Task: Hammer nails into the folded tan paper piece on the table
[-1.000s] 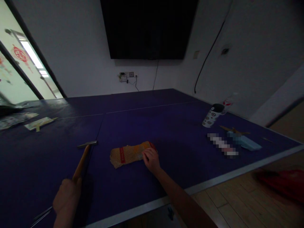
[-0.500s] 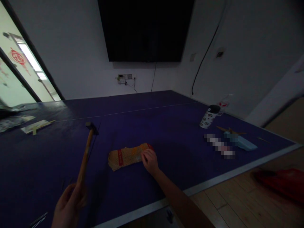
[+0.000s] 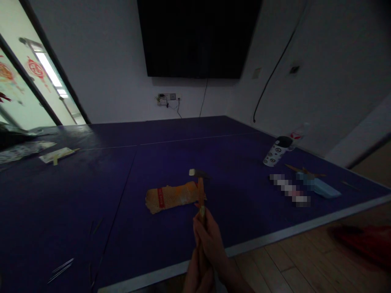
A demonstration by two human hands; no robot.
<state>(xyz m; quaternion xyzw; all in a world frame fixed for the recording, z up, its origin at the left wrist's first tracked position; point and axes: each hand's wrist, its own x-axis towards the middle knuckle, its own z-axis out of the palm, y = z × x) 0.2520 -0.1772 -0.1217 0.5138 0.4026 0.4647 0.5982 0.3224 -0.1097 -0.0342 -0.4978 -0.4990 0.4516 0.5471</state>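
Both hands are wrapped round the wooden handle of a hammer point(image 3: 200, 191). My right hand point(image 3: 210, 236) grips it higher up, nearer the head, while my left hand point(image 3: 197, 272) closes round the lower end close to the table's front edge. The hammer's metal head is in the air above the right end of a tan woven bundle point(image 3: 174, 197), which has a red printed band and lies flat on the purple table point(image 3: 146, 244).
Several thin metal rods point(image 3: 62, 269) lie at the front left. A spotted cup point(image 3: 275, 152), a clear bottle point(image 3: 299, 134) and a light blue object point(image 3: 325, 188) are at the right. A white packet point(image 3: 58, 155) lies at the back left.
My left hand has brought the hammer from the left to the middle. My right hand has let go of the woven bundle and now grips the handle. The view has shifted slightly.
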